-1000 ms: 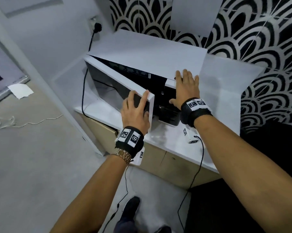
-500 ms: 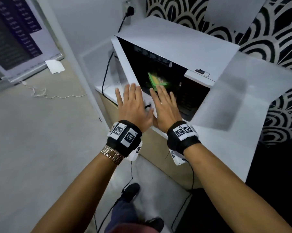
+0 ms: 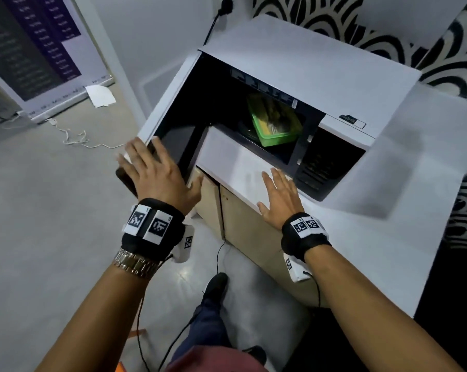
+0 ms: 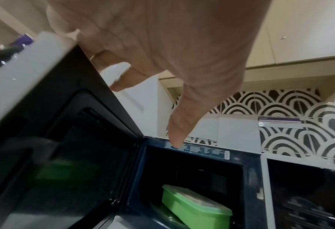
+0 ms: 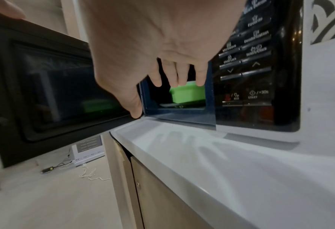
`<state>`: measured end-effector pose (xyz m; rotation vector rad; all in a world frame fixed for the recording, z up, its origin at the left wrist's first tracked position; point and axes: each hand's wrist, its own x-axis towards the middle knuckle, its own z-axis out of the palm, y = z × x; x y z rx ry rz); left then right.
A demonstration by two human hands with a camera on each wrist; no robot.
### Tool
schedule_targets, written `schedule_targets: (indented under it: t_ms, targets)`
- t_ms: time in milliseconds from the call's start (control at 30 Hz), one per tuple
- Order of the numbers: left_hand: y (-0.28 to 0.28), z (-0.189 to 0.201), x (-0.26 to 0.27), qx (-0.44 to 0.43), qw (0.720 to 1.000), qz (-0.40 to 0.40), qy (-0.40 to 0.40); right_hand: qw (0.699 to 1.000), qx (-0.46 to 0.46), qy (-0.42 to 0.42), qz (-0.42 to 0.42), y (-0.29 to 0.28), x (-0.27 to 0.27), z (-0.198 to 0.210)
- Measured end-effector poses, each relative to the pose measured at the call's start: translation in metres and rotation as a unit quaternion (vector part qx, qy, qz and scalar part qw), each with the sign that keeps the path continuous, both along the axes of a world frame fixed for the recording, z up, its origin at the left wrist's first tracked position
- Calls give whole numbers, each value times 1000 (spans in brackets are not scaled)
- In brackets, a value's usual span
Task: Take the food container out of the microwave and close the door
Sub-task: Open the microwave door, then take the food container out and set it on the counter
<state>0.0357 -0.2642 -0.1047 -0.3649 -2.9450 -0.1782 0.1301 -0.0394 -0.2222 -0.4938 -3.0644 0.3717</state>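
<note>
Right, door's (image 3: 173,103) swung wide open w/ the left hand (image 3: 157,173) on its free edge, fingers laid over the top corner, thumb hanging loose in the left wrist view. It looks more like resting/pushing than a real grip. Right hand (image 3: 280,196) is flat and spread, palm down over the bench (image 3: 237,162) edge in front of the microwave (image 3: 307,65), holding nothing.

Food container (image 3: 275,122) sits inside the cavity, approx centre, on the glass turntable (image 5: 174,105). It's green plastic, rectangular, w/ a lip round the rim; the top looks pale, so prob a lid or film, can't tell which.

Handling guess: rigid plastic, light to moderate depending on fill, smooth sides so a bit slippery, and poss hot if it's been run. Contents could slosh if tipped, so keep it level. Best hold looks like the two long sides just under the rim lip, thumb one side, fingers the other. Cavity opening is low, so lift only enough to clear the turntable, then draw straight out toward the bench.
</note>
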Motion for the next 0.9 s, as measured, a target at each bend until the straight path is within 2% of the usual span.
schedule_targets:
  t_ms: [333, 467, 600, 700, 900]
  targets:
    - [-23, -21, -60, 4, 1000, 16, 4, 994, -85, -24, -64, 2, -52, -25]
    - [-37, -29, -87, 38, 999, -16, 10, 991, -108, -16, -76, -2, -72, -35]
    - [-18, -43, -110, 55, 991, -122, 5, 987, -122, 26, -102, -3, -90, -38]
    - [14, -61, -126, 69, 973, -219, -37, 983, -110, 90, -118, 0, -102, -34]
    - [83, -105, -169, 91, 897, -396, -173, 966, -66, 195, -154, 18, -125, -17]
